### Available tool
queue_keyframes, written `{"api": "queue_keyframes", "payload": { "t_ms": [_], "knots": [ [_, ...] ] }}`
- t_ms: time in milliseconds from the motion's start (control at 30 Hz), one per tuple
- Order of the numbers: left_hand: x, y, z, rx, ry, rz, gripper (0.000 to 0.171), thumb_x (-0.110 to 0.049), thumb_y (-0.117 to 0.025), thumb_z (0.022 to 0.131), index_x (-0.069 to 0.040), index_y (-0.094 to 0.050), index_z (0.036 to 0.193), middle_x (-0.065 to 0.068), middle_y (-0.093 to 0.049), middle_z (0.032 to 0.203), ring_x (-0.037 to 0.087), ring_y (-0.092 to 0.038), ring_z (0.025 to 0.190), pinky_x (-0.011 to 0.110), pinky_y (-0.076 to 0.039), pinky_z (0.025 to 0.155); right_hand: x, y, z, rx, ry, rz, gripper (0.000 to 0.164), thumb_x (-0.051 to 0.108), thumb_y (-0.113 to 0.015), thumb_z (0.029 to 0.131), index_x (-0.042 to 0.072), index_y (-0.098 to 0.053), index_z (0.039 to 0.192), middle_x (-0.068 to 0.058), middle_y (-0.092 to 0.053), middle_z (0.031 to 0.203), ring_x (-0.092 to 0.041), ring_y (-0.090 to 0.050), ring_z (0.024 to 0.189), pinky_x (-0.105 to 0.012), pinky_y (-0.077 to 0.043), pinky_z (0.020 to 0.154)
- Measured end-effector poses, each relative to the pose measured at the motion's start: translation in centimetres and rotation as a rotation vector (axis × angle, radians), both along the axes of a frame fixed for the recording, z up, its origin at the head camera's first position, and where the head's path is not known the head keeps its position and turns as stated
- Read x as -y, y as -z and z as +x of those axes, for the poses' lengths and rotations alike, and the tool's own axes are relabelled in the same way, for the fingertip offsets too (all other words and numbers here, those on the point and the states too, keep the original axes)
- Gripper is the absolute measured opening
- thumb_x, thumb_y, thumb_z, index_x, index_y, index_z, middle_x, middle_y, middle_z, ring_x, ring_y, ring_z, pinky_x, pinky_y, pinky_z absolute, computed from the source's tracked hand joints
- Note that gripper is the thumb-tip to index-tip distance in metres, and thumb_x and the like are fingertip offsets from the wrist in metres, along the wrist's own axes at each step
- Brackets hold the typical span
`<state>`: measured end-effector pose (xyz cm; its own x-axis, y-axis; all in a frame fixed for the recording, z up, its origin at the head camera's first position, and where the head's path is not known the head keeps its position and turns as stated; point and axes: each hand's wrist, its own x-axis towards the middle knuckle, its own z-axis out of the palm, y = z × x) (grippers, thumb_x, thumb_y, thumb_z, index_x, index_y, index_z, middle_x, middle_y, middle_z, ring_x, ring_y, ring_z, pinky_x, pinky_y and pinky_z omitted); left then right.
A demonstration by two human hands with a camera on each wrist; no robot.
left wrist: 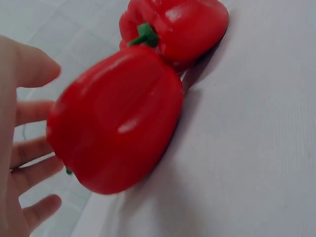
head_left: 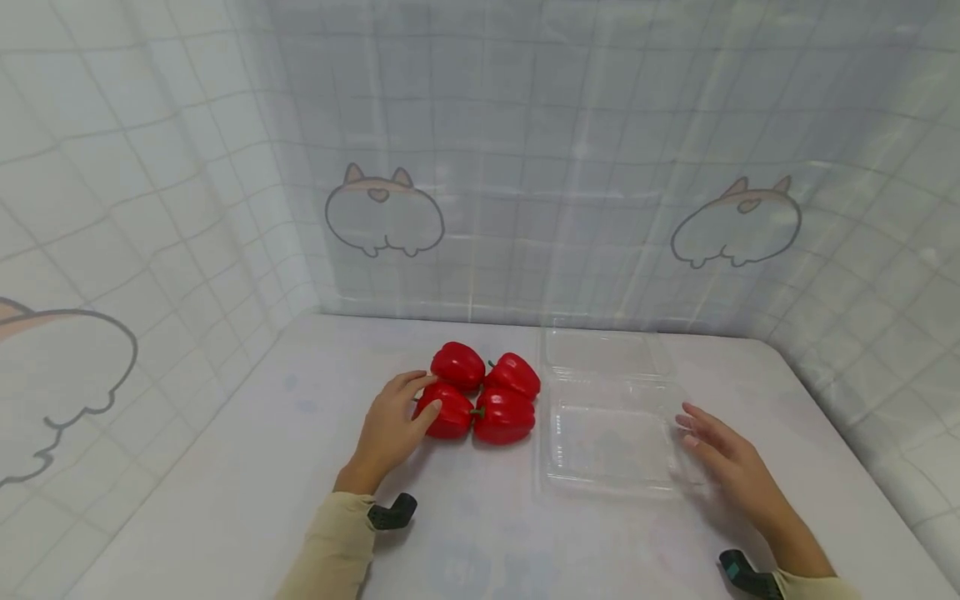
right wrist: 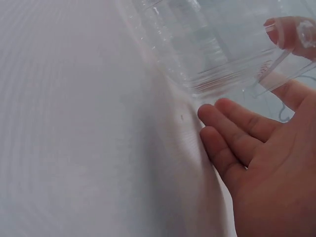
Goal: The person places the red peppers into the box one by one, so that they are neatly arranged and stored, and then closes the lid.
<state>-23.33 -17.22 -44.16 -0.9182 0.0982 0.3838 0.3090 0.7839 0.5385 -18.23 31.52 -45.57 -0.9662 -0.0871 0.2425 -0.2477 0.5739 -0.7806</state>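
Several glossy red bell peppers sit in a tight cluster on the white table in the head view. My left hand (head_left: pixel 390 425) is spread around the left side of the front-left bell pepper (head_left: pixel 448 419). In the left wrist view, the thumb stands apart from that pepper, and the other fingertips reach its side, partly hidden behind it. A clear plastic clamshell container (head_left: pixel 615 483) lies with its lid laid back, right of the peppers. At its right edge is my right hand (head_left: pixel 727 462), fingers loosely extended. The right wrist view shows the thumb and forefinger close about the container's clear corner (right wrist: pixel 217 74).
The hinged lid (head_left: pixel 600 354) lies toward the back wall. A pale grid-patterned curtain (head_left: pixel 555 167) with cartoon animal drawings surrounds the table (head_left: pixel 480 533) at the back and sides. A dark device (head_left: pixel 393 512) is strapped at each wrist.
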Motion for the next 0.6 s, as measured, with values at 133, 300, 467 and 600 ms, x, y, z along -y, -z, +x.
{"api": "queue_keyframes", "payload": {
  "t_ms": [133, 300, 467, 600],
  "knots": [
    [0.6, 0.4, 0.0, 0.066, 0.026, 0.117, 0.047, -0.029, -0.068, 0.094, -0.013, -0.059, 0.138, 0.009, -0.052, 0.142, 0.031, -0.047, 0.132, 0.057, -0.045, 0.102, 0.1, 0.2, 0.1, 0.002, -0.011, -0.007, 0.052, 0.022, -0.056, 0.104, 0.006, -0.042, 0.151, -0.023, -0.050, 0.145, 0.005, -0.049, 0.122, -0.002, -0.033, 0.089],
    [1.0, 0.9, -0.3, 0.093, 0.077, 0.204, 0.047, -0.026, -0.067, 0.096, -0.014, -0.057, 0.140, 0.008, -0.052, 0.142, 0.030, -0.047, 0.132, 0.055, -0.046, 0.102, 0.0, 0.3, 0.1, 0.009, -0.040, -0.018, 0.053, 0.020, -0.056, 0.104, 0.007, -0.040, 0.153, -0.023, -0.046, 0.149, 0.004, -0.048, 0.125, -0.002, -0.033, 0.090],
    [1.2, 1.3, -0.6, 0.117, 0.117, 0.252, 0.052, -0.025, -0.070, 0.095, -0.014, -0.054, 0.143, 0.008, -0.051, 0.143, 0.028, -0.049, 0.131, 0.051, -0.049, 0.100, 0.0, 0.3, 0.1, 0.019, -0.066, -0.041, 0.053, 0.021, -0.056, 0.104, 0.006, -0.041, 0.152, -0.022, -0.044, 0.151, 0.008, -0.044, 0.126, -0.003, -0.032, 0.092],
    [1.3, 1.6, -0.8, 0.152, 0.145, 0.269, 0.063, -0.030, -0.072, 0.093, -0.016, -0.047, 0.149, 0.007, -0.048, 0.147, 0.028, -0.048, 0.130, 0.050, -0.049, 0.100, 0.0, 0.2, 0.1, 0.008, -0.069, -0.023, 0.052, 0.022, -0.056, 0.104, 0.005, -0.042, 0.151, -0.021, -0.046, 0.150, 0.002, -0.045, 0.129, -0.002, -0.031, 0.092]
  ]
}}
